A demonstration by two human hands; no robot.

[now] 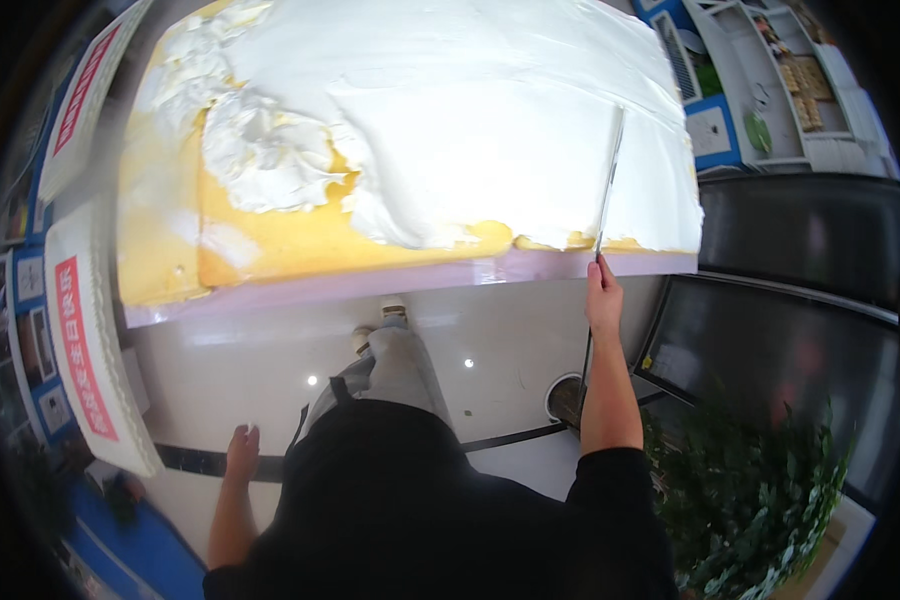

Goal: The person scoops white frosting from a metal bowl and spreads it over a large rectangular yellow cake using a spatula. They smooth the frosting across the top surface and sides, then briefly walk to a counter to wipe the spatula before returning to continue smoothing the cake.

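A large rectangular sheet cake [292, 240] of yellow sponge lies before me, thickly spread with white cream [450, 150] over its middle and right. Bare sponge shows at the left and along the front edge, beside a rough heap of cream [262, 157]. My right hand [604, 296] grips a long, thin metal icing spatula [610, 184] at the cake's front edge. Its blade reaches over the cream, seen nearly edge-on. Down at my left side, away from the cake, hangs my left hand [242, 452]. Its fingers look curled, with a white spot at the tips.
Lilac covering [390, 277] borders the cake's front. At left stand two white scalloped-edged slabs [94, 360] with red panels bearing writing. Dark glossy cabinets [765, 345] and a leafy plant [750, 495] are at right, near a round container [565, 397]. White shelving [772, 97] stands far right.
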